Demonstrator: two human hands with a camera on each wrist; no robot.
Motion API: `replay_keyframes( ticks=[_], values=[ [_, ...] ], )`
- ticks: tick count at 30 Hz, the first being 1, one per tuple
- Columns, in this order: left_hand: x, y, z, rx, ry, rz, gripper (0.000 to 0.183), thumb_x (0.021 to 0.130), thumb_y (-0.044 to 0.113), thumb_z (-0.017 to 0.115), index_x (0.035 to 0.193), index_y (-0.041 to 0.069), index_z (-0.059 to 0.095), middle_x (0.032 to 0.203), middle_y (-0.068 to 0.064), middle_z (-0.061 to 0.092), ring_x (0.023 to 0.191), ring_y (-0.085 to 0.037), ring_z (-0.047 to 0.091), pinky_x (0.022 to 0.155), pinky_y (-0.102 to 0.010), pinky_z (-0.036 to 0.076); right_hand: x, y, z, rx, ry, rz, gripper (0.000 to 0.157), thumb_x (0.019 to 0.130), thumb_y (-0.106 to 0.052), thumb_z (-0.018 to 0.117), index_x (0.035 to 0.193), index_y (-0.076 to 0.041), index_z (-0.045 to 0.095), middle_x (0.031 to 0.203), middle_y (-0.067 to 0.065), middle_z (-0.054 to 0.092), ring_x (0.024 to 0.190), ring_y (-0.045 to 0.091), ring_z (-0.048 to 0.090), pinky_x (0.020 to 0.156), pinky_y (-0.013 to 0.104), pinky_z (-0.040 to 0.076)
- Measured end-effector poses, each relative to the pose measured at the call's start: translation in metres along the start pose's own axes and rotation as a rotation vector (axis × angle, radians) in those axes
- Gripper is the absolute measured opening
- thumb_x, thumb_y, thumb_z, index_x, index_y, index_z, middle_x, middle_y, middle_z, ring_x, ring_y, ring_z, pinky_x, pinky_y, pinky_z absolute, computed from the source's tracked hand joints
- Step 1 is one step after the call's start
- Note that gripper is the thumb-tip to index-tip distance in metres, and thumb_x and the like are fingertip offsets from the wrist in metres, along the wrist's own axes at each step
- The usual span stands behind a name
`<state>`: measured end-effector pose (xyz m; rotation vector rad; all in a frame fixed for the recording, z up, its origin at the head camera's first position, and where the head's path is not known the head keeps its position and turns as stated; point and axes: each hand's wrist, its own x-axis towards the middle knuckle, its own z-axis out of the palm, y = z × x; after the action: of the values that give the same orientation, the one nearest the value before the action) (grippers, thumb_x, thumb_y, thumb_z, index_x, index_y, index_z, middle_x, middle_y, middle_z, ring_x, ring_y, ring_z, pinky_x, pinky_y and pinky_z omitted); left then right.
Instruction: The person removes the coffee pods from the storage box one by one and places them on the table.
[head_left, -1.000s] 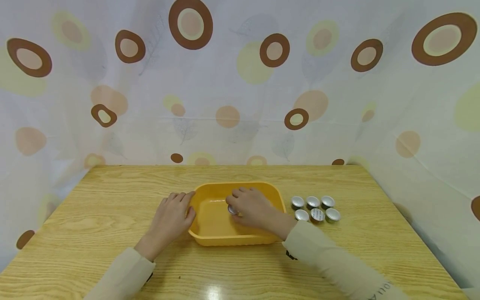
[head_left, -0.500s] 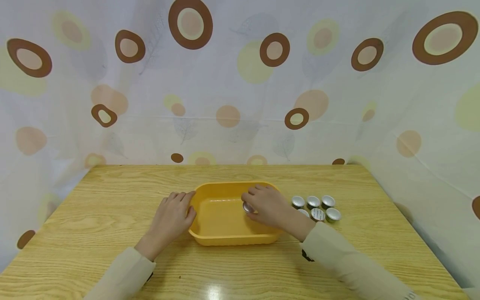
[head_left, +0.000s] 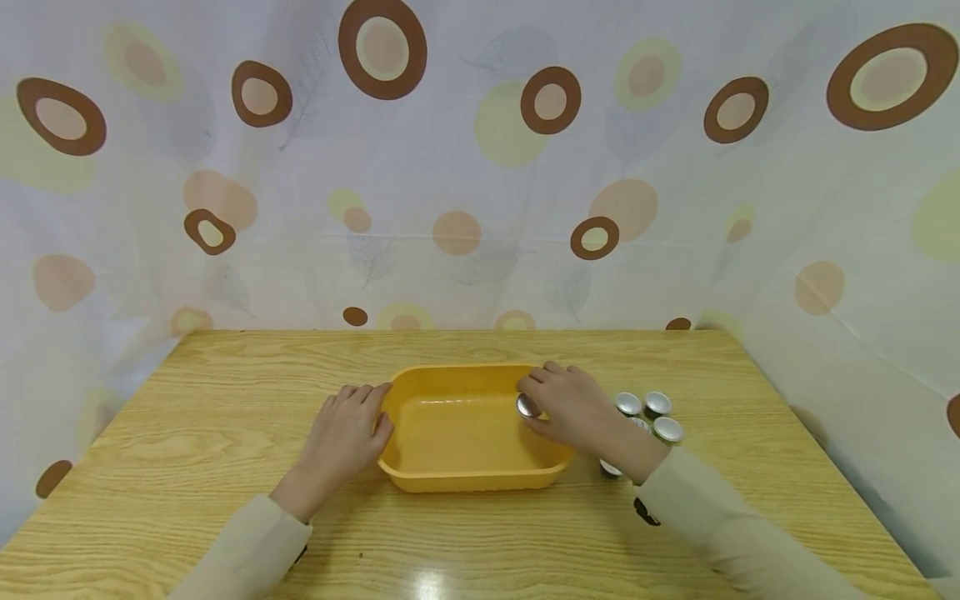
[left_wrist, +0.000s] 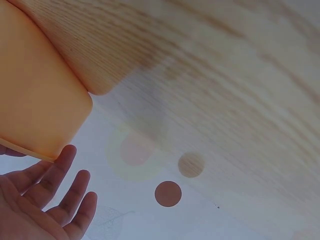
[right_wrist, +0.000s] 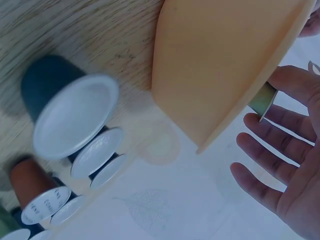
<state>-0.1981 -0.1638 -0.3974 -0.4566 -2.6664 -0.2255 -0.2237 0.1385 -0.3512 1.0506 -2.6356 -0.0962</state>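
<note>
My right hand (head_left: 573, 404) pinches a coffee capsule (head_left: 528, 406) with a silvery lid, above the right part of a yellow plastic basin (head_left: 480, 481). In the right wrist view the held capsule (right_wrist: 263, 101) shows a green side, partly hidden by the basin's rim. At the basin's left end, my left hand (head_left: 345, 433) grips the rim between thumb and fingers. The left wrist view shows those fingers (left_wrist: 65, 152) at the rim, with the thumb mostly hidden behind the basin wall (left_wrist: 45, 85).
Several coffee capsules (head_left: 657, 403) stand lid up on the wooden table (head_left: 225, 417), right of the basin; my right forearm covers some. Nearest the right wrist camera is a dark teal capsule (right_wrist: 75, 117). A patterned cloth (head_left: 457, 167) hangs behind the table.
My right hand has moved right with the capsule, from the middle of the basin to its right side. A capsule below the right wrist has come into sight. The left hand has stayed put.
</note>
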Motion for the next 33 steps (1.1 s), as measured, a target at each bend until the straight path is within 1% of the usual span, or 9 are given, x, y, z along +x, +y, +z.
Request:
replay_keyframes(
  ticks=[6,13,20,25,29,33],
  values=[
    [0.0,0.0,0.0,-0.003,-0.003,-0.001,0.038,0.084,0.019,0.055,0.118,0.004,0.059,0.102,-0.008,0.066,0.095,-0.028,0.058,0.079,-0.042,0.049,-0.007,0.009,-0.002,-0.017,0.025,0.028,0.03,0.074,-0.035,0.072,0.095,-0.015,0.062,0.09,-0.002,0.061,0.082,0.017,0.055,0.063,0.03,0.046],
    [0.0,0.0,0.0,0.002,0.009,0.009,0.037,0.083,0.018,0.056,0.117,0.004,0.059,0.101,-0.008,0.066,0.094,-0.028,0.059,0.078,-0.042,0.049,-0.017,0.019,-0.004,-0.001,0.045,0.057,0.031,0.073,-0.034,0.073,0.094,-0.014,0.062,0.087,-0.001,0.061,0.079,0.017,0.054,0.06,0.028,0.045],
    [0.0,-0.001,0.0,-0.005,0.008,0.01,0.037,0.084,0.019,0.055,0.118,0.004,0.059,0.101,-0.008,0.066,0.095,-0.028,0.058,0.079,-0.042,0.049,-0.029,0.029,-0.008,0.032,0.078,0.076,0.026,0.074,-0.029,0.073,0.092,-0.014,0.062,0.083,-0.003,0.058,0.074,0.014,0.05,0.055,0.024,0.039],
    [-0.001,-0.001,0.001,-0.009,0.001,0.006,0.038,0.084,0.019,0.055,0.118,0.004,0.059,0.102,-0.009,0.066,0.095,-0.028,0.058,0.08,-0.043,0.049,-0.038,0.035,-0.01,0.034,0.104,0.089,0.025,0.072,-0.028,0.075,0.087,-0.015,0.061,0.076,-0.005,0.053,0.07,0.012,0.046,0.053,0.022,0.036],
    [-0.001,-0.002,0.001,-0.014,-0.001,0.002,0.038,0.084,0.019,0.054,0.118,0.004,0.059,0.102,-0.008,0.066,0.095,-0.028,0.058,0.08,-0.043,0.049,-0.046,0.039,-0.011,0.026,0.103,0.11,0.028,0.069,-0.029,0.077,0.086,-0.014,0.062,0.077,-0.005,0.055,0.071,0.012,0.048,0.051,0.022,0.037],
    [-0.001,-0.001,0.001,-0.018,0.0,0.0,0.038,0.084,0.019,0.055,0.119,0.004,0.059,0.102,-0.008,0.065,0.095,-0.028,0.058,0.08,-0.043,0.049,-0.054,0.042,-0.012,0.025,0.081,0.129,0.03,0.068,-0.029,0.077,0.089,-0.012,0.063,0.08,-0.003,0.057,0.072,0.014,0.049,0.051,0.022,0.038]
  ],
)
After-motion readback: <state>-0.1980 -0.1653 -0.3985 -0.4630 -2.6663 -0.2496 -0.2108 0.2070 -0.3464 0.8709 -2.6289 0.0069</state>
